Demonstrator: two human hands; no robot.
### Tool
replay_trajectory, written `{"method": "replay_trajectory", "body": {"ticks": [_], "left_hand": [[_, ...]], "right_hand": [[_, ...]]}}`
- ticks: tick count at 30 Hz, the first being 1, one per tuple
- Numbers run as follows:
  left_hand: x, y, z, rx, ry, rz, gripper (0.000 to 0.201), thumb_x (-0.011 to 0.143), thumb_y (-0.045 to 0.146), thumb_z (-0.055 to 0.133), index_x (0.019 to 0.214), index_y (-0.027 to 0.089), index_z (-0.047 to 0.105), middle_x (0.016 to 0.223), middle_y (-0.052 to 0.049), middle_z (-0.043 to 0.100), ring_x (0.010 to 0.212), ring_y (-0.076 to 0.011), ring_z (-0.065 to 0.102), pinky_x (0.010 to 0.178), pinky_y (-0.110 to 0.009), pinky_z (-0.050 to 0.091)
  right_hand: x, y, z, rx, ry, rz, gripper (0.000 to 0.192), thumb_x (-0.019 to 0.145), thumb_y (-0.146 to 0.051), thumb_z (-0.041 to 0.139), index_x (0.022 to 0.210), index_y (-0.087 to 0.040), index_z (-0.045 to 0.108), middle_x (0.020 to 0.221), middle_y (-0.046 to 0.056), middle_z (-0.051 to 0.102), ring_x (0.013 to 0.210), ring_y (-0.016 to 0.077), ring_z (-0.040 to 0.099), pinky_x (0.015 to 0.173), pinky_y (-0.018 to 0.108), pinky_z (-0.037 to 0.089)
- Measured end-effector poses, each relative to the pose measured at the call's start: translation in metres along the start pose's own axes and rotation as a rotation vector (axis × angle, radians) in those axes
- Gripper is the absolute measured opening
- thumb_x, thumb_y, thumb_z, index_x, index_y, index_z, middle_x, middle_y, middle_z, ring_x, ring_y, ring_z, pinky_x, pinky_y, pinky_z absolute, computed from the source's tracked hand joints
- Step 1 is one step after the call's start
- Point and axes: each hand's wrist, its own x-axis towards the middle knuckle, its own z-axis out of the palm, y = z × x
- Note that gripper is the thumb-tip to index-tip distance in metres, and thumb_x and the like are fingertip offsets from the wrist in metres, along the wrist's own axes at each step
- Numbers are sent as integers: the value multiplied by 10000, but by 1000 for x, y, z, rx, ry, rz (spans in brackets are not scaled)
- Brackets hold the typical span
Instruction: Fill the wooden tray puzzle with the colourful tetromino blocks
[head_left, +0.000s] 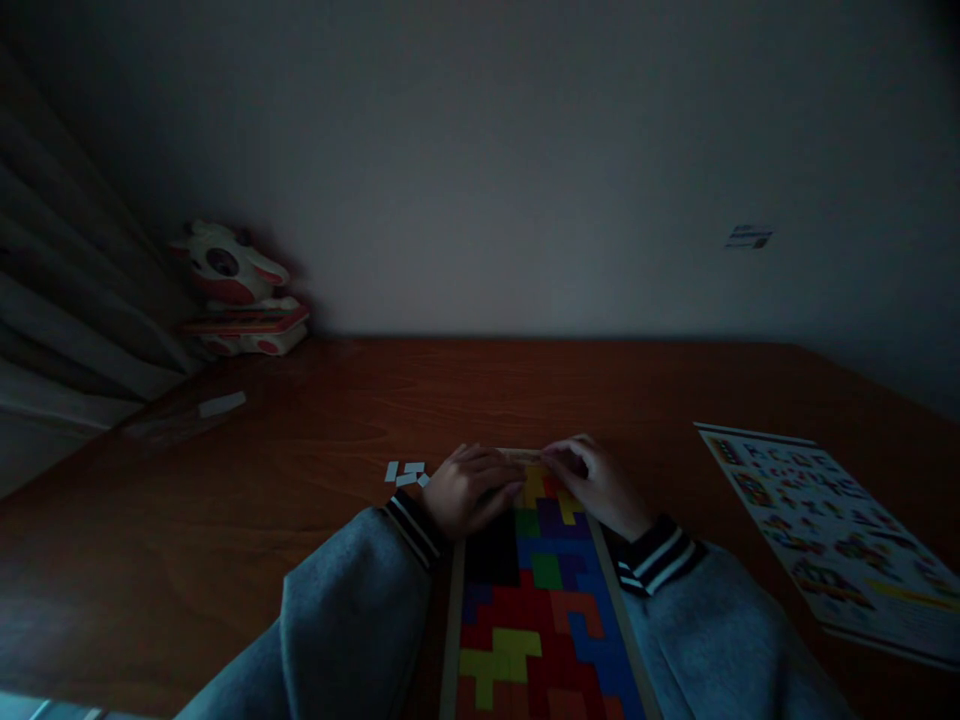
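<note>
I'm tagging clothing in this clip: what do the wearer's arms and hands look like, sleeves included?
Both arms wear grey sweatshirt sleeves, left sleeve and right sleeve. Each ends in a dark ribbed cuff with pale stripes, left cuff and right cuff. The left hand and right hand are bare: no gloves. The dim light hides any rings or finer markings.

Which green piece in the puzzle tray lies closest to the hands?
The small dark green piece just below the left hand, near the tray's far end. Another green piece sits lower.
</note>
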Motion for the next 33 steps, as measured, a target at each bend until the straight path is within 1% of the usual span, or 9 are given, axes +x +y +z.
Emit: {"method": "replay_trajectory", "body": {"ticks": [4, 10, 15, 19, 23, 25, 27, 30, 33], "left_hand": [[-14, -24, -22, 101, 57, -25, 244, 966, 266, 463, 1058, 182, 673, 1056, -92, 721, 921, -189, 659, 844, -365, 506], [-60, -64, -57, 131, -27, -87, 257, 867, 372, 650, 1066, 212, 685, 1053, -74, 726, 938, -207, 671, 861, -362, 534], [-86, -73, -76, 48, -129, -195, 462, 783, 464, 730, 1167, 216, 661, 1181, -81, 692, 1098, -238, 642, 954, -395, 523], [-91, -75, -78, 27, -137, -215, 415, 805, 450, 716, 1150, 224, 680, 1132, -72, 715, 1055, -223, 663, 927, -378, 541], [-93, -81, -72, -22, -116, -221, 306, 850, 411, 681, 1111, 254, 708, 1093, -51, 726, 1007, -193, 674, 886, -334, 559], [-93, -83, -69, -48, -101, -219, 273, 870, 390, 661, 1103, 258, 716, 1083, -50, 726, 982, -181, 679, 865, -313, 565], [-92, -84, -67, -71, -75, -208, 255, 872, 382, 661, 1081, 253, 727, 1044, -49, 736, 952, -175, 684, 850, -300, 567], [-91, -82, -67, -105, -35, -201, 248, 859, 398, 673, 1039, 242, 741, 986, -45, 750, 905, -165, 693, 833, -288, 568], [-89, -79, -67, -122, -13, -206, 263, 849, 414, 679, 1009, 215, 742, 974, -51, 753, 851, -155, 701, 795, -274, 570]], "right_hand": [[0, 5, -3, -23, 34, -3, 328, 909, -474, 510, 961, -202, 686, 951, 84, 666, 879, 214, 639, 799, 355, 504], [0, 12, -3, 27, 65, 12, 355, 900, -513, 510, 980, -212, 681, 993, 83, 688, 889, 210, 648, 756, 332, 514], [0, 9, -4, 50, 75, 26, 348, 900, -516, 509, 964, -220, 680, 984, 78, 701, 869, 207, 657, 744, 332, 516], [-1, 7, -6, 30, 98, -21, 313, 917, -484, 506, 964, -220, 667, 958, 72, 690, 855, 202, 654, 725, 327, 515], [-4, -22, 1, -22, 49, -185, 222, 939, -394, 514, 945, -217, 647, 948, 61, 665, 887, 184, 646, 800, 328, 507], [-6, -49, 11, -55, -74, -262, 165, 947, -330, 519, 955, -225, 645, 974, 44, 670, 932, 174, 639, 856, 333, 490], [-6, -76, 26, -158, -200, -359, 115, 898, -293, 610, 989, -236, 653, 1039, 37, 679, 1016, 195, 616, 928, 378, 451], [-4, -106, 51, -251, -317, -422, 190, 855, -274, 680, 1038, -232, 656, 1067, 34, 695, 1068, 214, 587, 983, 411, 404], [0, -118, 71, -311, -367, -405, 253, 815, -296, 727, 1048, -220, 665, 1066, 37, 705, 1055, 234, 581, 982, 421, 392]]}}
